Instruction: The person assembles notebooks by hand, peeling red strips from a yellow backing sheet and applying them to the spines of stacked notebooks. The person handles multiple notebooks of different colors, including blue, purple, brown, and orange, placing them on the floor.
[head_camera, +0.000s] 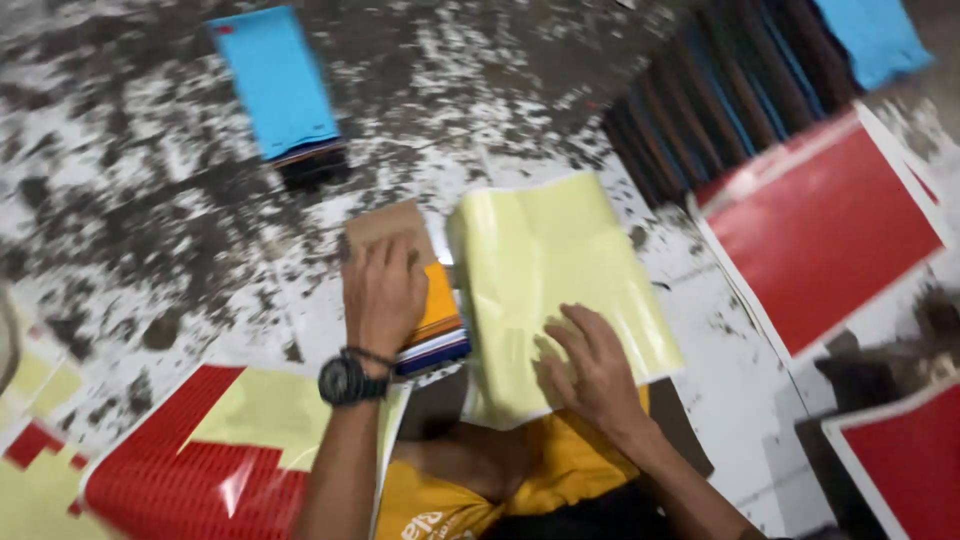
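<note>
On the paint-spattered floor (150, 200), near the middle of the scene, a small stack of booklets (432, 330) with an orange cover is pressed flat by the left hand (383, 293), palm down and fingers spread, nothing grasped. Just right of it, a pale yellow sheet (550, 270) is held down by the right hand (590, 370), also released and flat. A blue-topped stack (275, 80) is seen far left; red sheets (820, 240) are laid at right.

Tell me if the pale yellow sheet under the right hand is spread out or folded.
Spread out: the pale yellow sheet lies open and flat, the right hand pressing its lower edge.
</note>
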